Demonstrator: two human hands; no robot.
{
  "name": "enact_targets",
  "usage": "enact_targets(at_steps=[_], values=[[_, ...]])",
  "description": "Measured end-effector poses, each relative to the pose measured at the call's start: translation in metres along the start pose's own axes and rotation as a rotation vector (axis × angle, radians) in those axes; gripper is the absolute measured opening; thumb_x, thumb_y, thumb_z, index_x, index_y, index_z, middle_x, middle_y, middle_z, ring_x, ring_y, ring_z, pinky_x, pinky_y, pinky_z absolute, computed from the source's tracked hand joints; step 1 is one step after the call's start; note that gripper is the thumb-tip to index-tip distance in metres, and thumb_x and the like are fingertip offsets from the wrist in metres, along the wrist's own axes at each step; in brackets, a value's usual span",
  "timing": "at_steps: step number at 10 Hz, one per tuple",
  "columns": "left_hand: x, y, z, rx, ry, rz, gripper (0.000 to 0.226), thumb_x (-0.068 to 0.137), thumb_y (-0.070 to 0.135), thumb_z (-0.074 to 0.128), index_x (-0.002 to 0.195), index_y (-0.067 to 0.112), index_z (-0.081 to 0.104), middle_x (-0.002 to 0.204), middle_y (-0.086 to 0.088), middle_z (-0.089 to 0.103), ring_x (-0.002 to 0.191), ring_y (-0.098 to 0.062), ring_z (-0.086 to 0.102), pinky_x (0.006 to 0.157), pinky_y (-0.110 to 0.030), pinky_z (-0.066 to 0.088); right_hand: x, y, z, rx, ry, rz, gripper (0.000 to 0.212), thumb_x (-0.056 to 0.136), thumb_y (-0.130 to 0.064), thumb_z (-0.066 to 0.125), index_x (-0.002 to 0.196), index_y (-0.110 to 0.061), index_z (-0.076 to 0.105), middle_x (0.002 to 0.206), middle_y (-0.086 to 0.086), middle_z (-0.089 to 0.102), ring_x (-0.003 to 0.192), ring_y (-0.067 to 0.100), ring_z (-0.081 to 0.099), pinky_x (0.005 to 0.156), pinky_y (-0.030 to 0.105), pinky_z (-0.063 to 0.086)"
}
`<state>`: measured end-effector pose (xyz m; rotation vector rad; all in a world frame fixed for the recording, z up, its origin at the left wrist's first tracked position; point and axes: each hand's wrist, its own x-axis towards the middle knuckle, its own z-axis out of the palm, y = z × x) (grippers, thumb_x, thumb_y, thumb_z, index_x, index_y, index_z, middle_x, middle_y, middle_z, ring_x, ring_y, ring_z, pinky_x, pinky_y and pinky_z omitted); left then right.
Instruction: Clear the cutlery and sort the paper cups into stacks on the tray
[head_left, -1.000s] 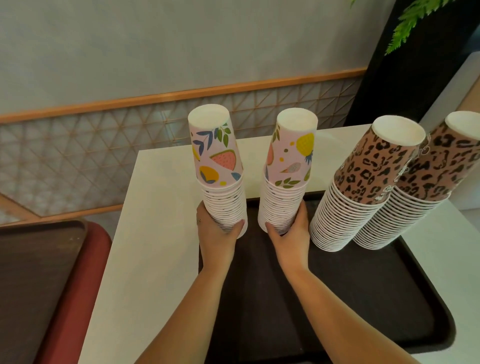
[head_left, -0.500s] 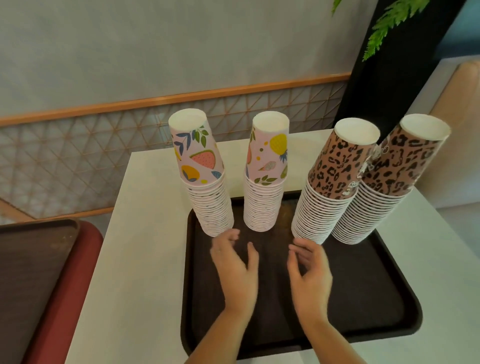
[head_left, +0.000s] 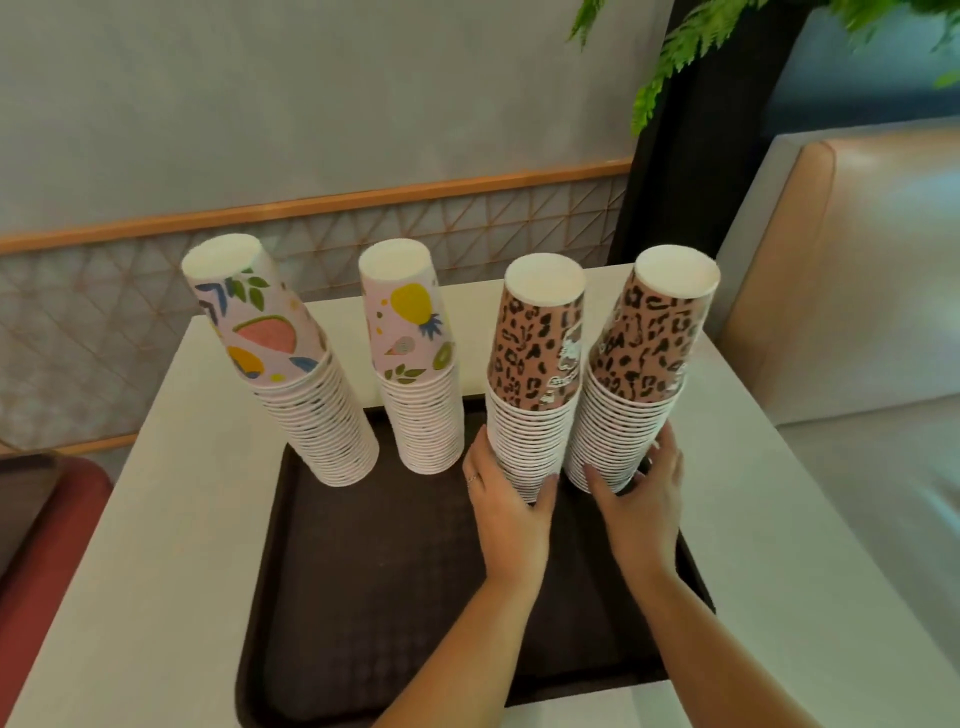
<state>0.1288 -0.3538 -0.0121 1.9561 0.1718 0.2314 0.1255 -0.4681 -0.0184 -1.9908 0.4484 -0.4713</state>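
Leopard-print paper cups make up the two stacks in hand: the left hand (head_left: 506, 499) wraps its fingers round the base of the left leopard stack (head_left: 535, 384), and the right hand (head_left: 641, 493) clasps the base of the right leopard stack (head_left: 636, 379) just beside it. Both stacks stand upside down at the far right of the dark brown tray (head_left: 363, 571), which lies on a pale table (head_left: 156, 493). Two fruit-print stacks stand free on the tray's far left part, the left fruit stack (head_left: 291, 364) leaning outward and the right fruit stack (head_left: 415, 364) nearer upright. No cutlery shows anywhere, so that part looks finished, and the sorting seems nearly done; this step reads as squaring up the leopard pair. The next move likely calls for seating both bases flat and letting go gently, since tall stacks tip easily.
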Motion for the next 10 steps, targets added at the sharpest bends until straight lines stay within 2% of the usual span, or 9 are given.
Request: enact_targets(at_steps=[1, 2, 3, 5, 6, 7, 8, 9, 10], values=[[0.009, 0.003, 0.012, 0.011, 0.067, -0.032, 0.081, 0.075, 0.011, 0.075, 0.142, 0.009, 0.030, 0.143, -0.007, 0.036, 0.135, -0.017, 0.032, 0.106, -0.014, 0.024, 0.014, 0.004, -0.001, -0.008, -0.046, -0.037, 0.088, 0.075, -0.021, 0.076, 0.145, -0.024, 0.022, 0.144, -0.001, 0.034, 0.128, 0.017, 0.041, 0.093, 0.025, 0.039], [0.021, 0.000, 0.022, 0.034, 0.149, -0.058, 0.074, 0.078, 0.013, 0.073, 0.140, 0.009, 0.033, 0.141, -0.008, 0.041, 0.132, -0.022, 0.040, 0.109, -0.039, 0.038, 0.029, 0.005, 0.002, -0.009, -0.089, -0.057, 0.088, 0.076, -0.022, 0.075, 0.145, -0.026, 0.020, 0.146, -0.001, 0.033, 0.130, 0.017, 0.040, 0.095, 0.024, 0.038], [0.031, -0.002, 0.028, 0.027, 0.199, -0.070, 0.072, 0.078, 0.013, 0.072, 0.139, 0.009, 0.034, 0.139, -0.007, 0.044, 0.129, -0.023, 0.044, 0.105, -0.042, 0.041, 0.038, 0.004, 0.004, -0.012, -0.112, -0.059, 0.087, 0.077, -0.023, 0.074, 0.145, -0.025, 0.020, 0.148, -0.001, 0.031, 0.132, 0.017, 0.038, 0.097, 0.025, 0.036], [0.038, -0.004, 0.036, 0.037, 0.236, -0.063, 0.070, 0.079, 0.013, 0.072, 0.138, 0.010, 0.035, 0.137, -0.006, 0.046, 0.127, -0.022, 0.046, 0.104, -0.040, 0.042, 0.054, 0.007, 0.010, -0.044, -0.142, -0.072, 0.085, 0.079, -0.025, 0.072, 0.146, -0.025, 0.019, 0.149, -0.002, 0.033, 0.135, 0.017, 0.036, 0.101, 0.027, 0.034], [0.036, -0.007, 0.037, 0.022, 0.235, -0.076, 0.069, 0.079, 0.016, 0.072, 0.138, 0.011, 0.036, 0.138, -0.005, 0.046, 0.128, -0.020, 0.046, 0.105, -0.040, 0.042, 0.056, 0.009, 0.012, -0.073, -0.139, -0.072, 0.081, 0.082, -0.025, 0.069, 0.146, -0.025, 0.019, 0.150, -0.001, 0.032, 0.136, 0.019, 0.033, 0.105, 0.032, 0.033], [0.035, -0.006, 0.036, 0.016, 0.222, -0.088, 0.068, 0.080, 0.016, 0.072, 0.138, 0.011, 0.036, 0.138, -0.004, 0.046, 0.127, -0.019, 0.046, 0.105, -0.033, 0.041, 0.054, 0.011, 0.014, -0.086, -0.124, -0.080, 0.079, 0.084, -0.024, 0.067, 0.147, -0.024, 0.020, 0.150, 0.001, 0.032, 0.136, 0.019, 0.033, 0.101, 0.026, 0.028], [0.036, -0.010, 0.036, 0.032, 0.206, -0.104, 0.069, 0.080, 0.018, 0.072, 0.138, 0.012, 0.035, 0.138, -0.003, 0.046, 0.128, -0.019, 0.045, 0.105, -0.042, 0.042, 0.053, 0.011, 0.015, -0.097, -0.123, -0.077, 0.077, 0.084, -0.024, 0.066, 0.147, -0.023, 0.020, 0.150, 0.002, 0.032, 0.136, 0.020, 0.033, 0.097, 0.023, 0.025], [0.027, -0.013, 0.030, 0.029, 0.129, -0.121, 0.075, 0.080, 0.019, 0.071, 0.142, 0.014, 0.030, 0.142, -0.003, 0.040, 0.131, -0.019, 0.042, 0.107, -0.042, 0.041, 0.048, 0.011, 0.012, -0.052, -0.124, -0.051, 0.078, 0.085, -0.026, 0.065, 0.147, -0.022, 0.019, 0.150, 0.002, 0.030, 0.135, 0.019, 0.034, 0.098, 0.023, 0.028], [0.012, -0.006, 0.022, 0.019, 0.078, -0.186, 0.076, 0.083, 0.020, 0.069, 0.145, 0.013, 0.025, 0.146, -0.005, 0.036, 0.131, -0.019, 0.041, 0.108, -0.032, 0.037, 0.036, 0.006, 0.007, -0.035, -0.133, 0.017, 0.078, 0.084, -0.025, 0.066, 0.146, -0.020, 0.019, 0.150, 0.004, 0.028, 0.134, 0.019, 0.036, 0.096, 0.023, 0.030]])
